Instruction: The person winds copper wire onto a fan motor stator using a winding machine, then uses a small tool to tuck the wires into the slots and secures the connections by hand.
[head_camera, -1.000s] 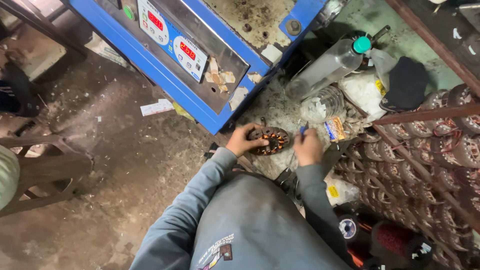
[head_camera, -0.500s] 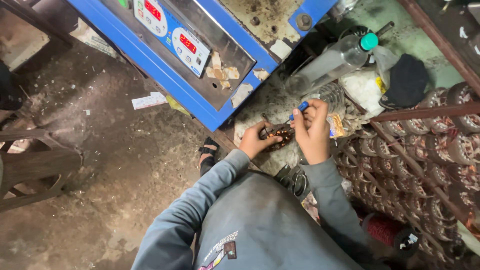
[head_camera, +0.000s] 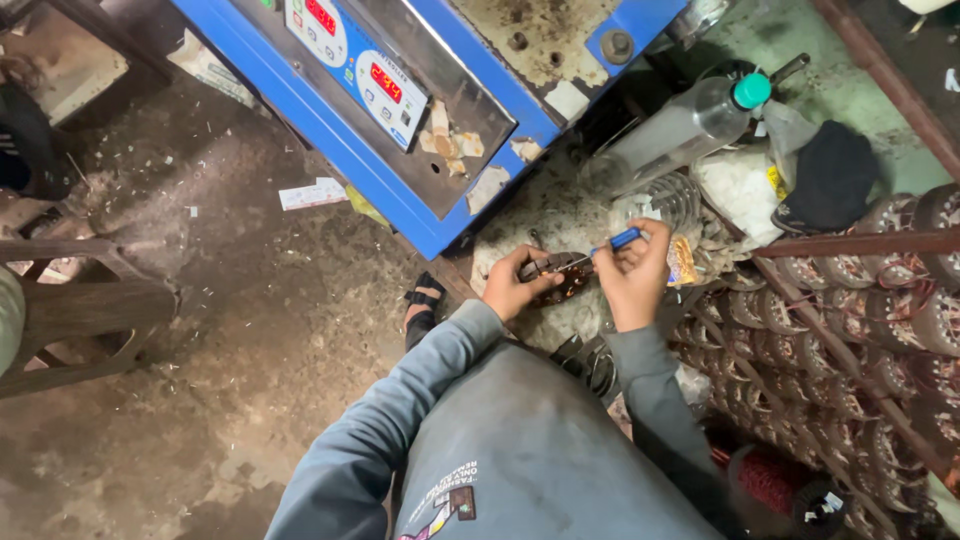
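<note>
Stator core (head_camera: 562, 280) with copper windings sits clamped in the left hand (head_camera: 515, 288); right hand (head_camera: 635, 280), at its 3 o'clock, grips a blue-handled tool (head_camera: 610, 243) probing it, so work looks underway, unfinished

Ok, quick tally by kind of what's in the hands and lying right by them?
Blue-handled screwdriver, in right hand: 1
Copper-wound coil piece, in left hand: 1
Clear plastic bottle with green cap: 1
Black cloth: 1
Total: 4
</note>
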